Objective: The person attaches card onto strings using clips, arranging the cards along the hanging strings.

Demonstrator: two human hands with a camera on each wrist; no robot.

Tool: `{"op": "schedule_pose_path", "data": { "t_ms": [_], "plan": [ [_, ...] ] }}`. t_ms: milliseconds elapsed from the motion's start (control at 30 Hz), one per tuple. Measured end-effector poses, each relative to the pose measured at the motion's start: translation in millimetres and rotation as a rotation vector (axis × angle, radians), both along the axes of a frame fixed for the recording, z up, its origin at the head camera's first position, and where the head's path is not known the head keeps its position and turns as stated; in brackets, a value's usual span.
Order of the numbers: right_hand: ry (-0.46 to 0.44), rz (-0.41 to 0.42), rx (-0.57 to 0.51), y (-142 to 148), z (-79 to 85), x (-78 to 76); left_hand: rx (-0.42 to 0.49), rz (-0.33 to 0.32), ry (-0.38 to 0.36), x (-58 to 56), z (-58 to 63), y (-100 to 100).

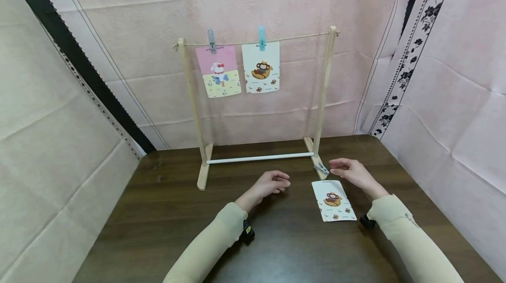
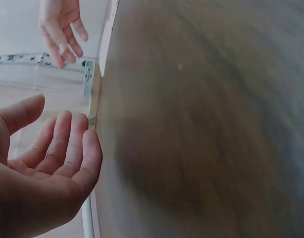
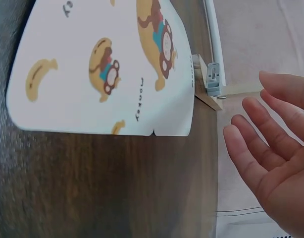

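Both hands are hovering over the dark wood-grain tabletop (image 1: 166,212), near its far edge. The left hand (image 1: 269,184) is holding nothing, fingers loosely curled, palm relaxed in its wrist view. The right hand (image 1: 353,172) is likewise holding nothing, fingers stretched toward a small grey clothes peg (image 1: 321,168) lying just beside the right foot of the wooden rack (image 1: 325,94); whether the fingertips are touching the peg cannot be told. A glossy rectangular monkey card (image 1: 333,201) with rounded corners is lying flat just nearer than that hand, toward the right edge. The right wrist view is showing the card's banana prints and the peg's ridged plastic body, detail lost from the head camera. Only the head view is showing the rack whole: pale uprights, a white cross-bar (image 1: 260,157), and a string holding a pink card (image 1: 218,72) and a second monkey card (image 1: 260,67) under blue pegs (image 1: 261,37).
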State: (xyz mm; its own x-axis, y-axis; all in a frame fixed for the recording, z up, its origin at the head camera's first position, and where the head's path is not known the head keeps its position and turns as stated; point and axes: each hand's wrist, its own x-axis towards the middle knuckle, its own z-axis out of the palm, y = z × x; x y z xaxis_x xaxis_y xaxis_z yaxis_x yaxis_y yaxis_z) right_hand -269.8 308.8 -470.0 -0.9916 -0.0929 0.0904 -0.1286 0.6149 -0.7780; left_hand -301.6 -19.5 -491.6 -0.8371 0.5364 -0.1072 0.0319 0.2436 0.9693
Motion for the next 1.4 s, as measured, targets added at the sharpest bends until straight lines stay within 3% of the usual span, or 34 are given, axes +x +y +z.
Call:
{"op": "schedule_pose_path", "data": {
  "t_ms": [500,667,900,1100,1400],
  "plan": [
    [0.025,0.0,0.028,2,-10.3,-12.5,-0.001,-0.05,0.023,-1.1,0.5,33],
    [0.017,0.002,0.049,-2,-10.5,-18.7,-0.015,-0.038,0.041,3.7,-2.1,42],
    [0.03,0.005,0.094,-7,-6.7,-26.8,-0.112,-0.004,0.139,10.9,-6.0,56],
    [0.036,0.013,0.126,-11,-5.1,-33.8,-0.169,0.003,0.188,11.4,-4.3,61],
    [0.011,0.012,0.189,-20,-7.6,-40.7,-0.165,-0.012,0.174,9.3,-7.6,63]
  ]
}}
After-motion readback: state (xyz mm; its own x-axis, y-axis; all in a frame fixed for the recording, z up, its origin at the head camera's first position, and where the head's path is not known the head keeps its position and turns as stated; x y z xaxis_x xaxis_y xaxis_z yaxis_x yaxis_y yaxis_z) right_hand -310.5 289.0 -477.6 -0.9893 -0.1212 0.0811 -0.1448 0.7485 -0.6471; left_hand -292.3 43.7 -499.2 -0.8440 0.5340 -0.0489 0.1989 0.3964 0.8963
